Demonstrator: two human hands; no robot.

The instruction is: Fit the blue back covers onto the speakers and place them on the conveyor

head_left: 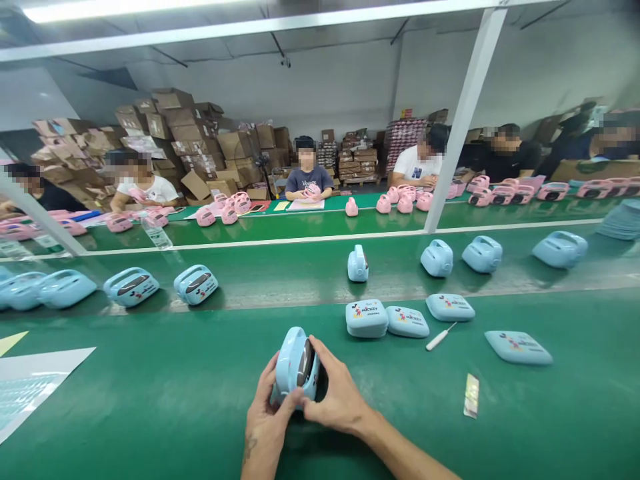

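Observation:
Between both hands I hold a light blue plastic casing (290, 363) with a loop handle on top and a dark oval panel on one side. My left hand (267, 407) wraps its left side, thumb at the lower front. Around the right side curls my right hand (337, 393), fingers at the dark panel and thumb low. The casing's underside is hidden. Ahead and to the right lie a stack of blue printed covers (367, 319) and a single cover (407, 322). Beside them is a white-handled screwdriver (438, 339).
Blue casings, one of them upright (358, 264), stand along the belt (280, 280) beyond my bench. A printed sheet (35, 380) lies left; a small packet (471, 395) lies right. Across the belt, several people handle pink casings (229, 212). A white post (463, 123) rises at right.

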